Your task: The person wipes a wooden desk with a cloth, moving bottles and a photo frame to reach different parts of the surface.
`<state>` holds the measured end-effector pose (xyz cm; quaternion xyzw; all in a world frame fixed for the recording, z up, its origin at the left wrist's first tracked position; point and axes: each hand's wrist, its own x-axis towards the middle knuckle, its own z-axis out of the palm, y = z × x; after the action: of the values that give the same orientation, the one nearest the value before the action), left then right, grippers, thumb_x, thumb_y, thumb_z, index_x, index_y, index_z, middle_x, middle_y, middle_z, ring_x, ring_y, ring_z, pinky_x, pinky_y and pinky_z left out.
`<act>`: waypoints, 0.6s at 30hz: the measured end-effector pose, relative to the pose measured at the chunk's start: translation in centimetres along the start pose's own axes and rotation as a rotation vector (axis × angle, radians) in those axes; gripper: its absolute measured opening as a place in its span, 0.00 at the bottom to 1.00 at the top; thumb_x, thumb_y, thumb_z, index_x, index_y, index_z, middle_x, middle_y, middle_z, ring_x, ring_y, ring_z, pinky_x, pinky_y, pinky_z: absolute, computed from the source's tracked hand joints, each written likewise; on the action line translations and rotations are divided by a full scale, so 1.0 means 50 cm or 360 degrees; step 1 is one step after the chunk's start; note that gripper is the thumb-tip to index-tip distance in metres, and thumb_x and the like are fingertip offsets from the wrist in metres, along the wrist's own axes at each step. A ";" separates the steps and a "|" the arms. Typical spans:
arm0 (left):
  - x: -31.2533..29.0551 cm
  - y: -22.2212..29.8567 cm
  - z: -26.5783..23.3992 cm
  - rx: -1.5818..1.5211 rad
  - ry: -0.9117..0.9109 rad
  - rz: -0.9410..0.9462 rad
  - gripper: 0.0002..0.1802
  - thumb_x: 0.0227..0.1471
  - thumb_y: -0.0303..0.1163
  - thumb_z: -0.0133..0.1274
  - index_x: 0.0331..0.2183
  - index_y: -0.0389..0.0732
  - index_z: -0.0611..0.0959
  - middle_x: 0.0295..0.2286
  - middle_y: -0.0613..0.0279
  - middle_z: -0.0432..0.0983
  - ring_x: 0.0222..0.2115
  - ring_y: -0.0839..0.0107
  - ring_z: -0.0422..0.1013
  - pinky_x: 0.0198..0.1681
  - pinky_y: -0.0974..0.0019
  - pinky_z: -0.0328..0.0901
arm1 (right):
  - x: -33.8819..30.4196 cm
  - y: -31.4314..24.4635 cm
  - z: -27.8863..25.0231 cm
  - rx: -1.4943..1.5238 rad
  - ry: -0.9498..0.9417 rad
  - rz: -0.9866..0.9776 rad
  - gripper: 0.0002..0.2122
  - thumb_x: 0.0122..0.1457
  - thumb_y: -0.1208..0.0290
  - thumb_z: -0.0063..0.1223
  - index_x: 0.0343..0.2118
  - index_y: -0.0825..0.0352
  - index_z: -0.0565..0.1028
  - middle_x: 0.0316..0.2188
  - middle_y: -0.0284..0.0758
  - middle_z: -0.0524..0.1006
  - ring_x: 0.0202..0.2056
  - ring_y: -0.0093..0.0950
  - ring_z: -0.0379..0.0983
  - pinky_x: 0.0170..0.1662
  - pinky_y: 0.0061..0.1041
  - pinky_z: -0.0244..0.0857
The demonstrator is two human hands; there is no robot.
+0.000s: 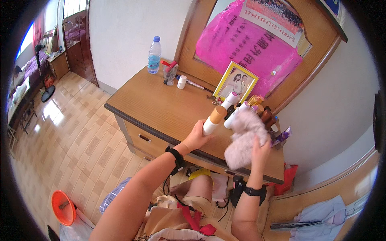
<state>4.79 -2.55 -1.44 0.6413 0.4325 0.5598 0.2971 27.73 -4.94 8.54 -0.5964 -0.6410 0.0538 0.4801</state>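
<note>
My left hand (197, 137) is closed round a white bottle with a gold cap (214, 120), tilted over the front part of the wooden dresser (157, 102). In my right hand (261, 150) is a fluffy pale pink cloth (243, 142), bunched up and hanging over the dresser's right side. Partly behind the cloth stand several cosmetic bottles (265, 115), among them white ones with purple-pink tops, brown ones and gold-capped ones. A purple tube (283, 135) leans near my right hand. The cloth hides part of this group.
A yellow-framed photo (236, 83) leans against the mirror, which pink plastic (249, 48) covers. Farther left on the dresser are a water bottle (154, 55), a glass cup (170, 73) and a small white bottle (182, 82). An orange bin (63, 207) stands on the tiled floor.
</note>
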 end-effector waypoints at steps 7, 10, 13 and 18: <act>-0.008 0.007 -0.016 -0.0077 -0.0011 -0.0053 0.34 0.41 0.31 0.61 0.47 0.35 0.61 0.40 0.44 0.69 0.42 0.55 0.67 0.46 0.59 0.61 | 0.059 -0.211 0.096 0.0243 0.0220 -0.1018 0.16 0.46 0.70 0.57 0.36 0.73 0.69 0.42 0.47 0.68 0.46 0.44 0.63 0.49 0.37 0.57; 0.008 -0.028 0.004 -0.0950 -0.0151 0.0005 0.35 0.50 0.31 0.52 0.55 0.37 0.55 0.50 0.53 0.62 0.49 0.65 0.62 0.52 0.64 0.58 | 0.044 -0.216 0.173 0.0259 -0.0361 -0.0766 0.16 0.43 0.70 0.59 0.34 0.71 0.68 0.37 0.46 0.71 0.41 0.43 0.68 0.44 0.35 0.61; 0.009 -0.036 0.002 -0.1728 -0.0277 -0.0281 0.29 0.56 0.30 0.45 0.56 0.38 0.55 0.53 0.58 0.59 0.51 0.68 0.60 0.53 0.65 0.57 | 0.039 -0.220 0.206 0.0535 -0.0439 -0.0638 0.15 0.43 0.70 0.59 0.33 0.68 0.68 0.30 0.44 0.73 0.35 0.42 0.70 0.37 0.33 0.64; 0.017 -0.026 0.003 -0.1790 -0.0473 -0.0391 0.28 0.55 0.30 0.46 0.57 0.41 0.58 0.55 0.60 0.54 0.53 0.70 0.56 0.55 0.66 0.55 | 0.044 -0.185 0.219 0.0891 -0.0296 -0.0434 0.12 0.49 0.74 0.53 0.36 0.69 0.66 0.30 0.34 0.71 0.32 0.24 0.67 0.38 0.24 0.62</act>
<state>4.66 -1.18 -2.18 0.4022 0.0942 0.5686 0.7113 14.09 -0.23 9.88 -0.3424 -0.7165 0.2174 0.5676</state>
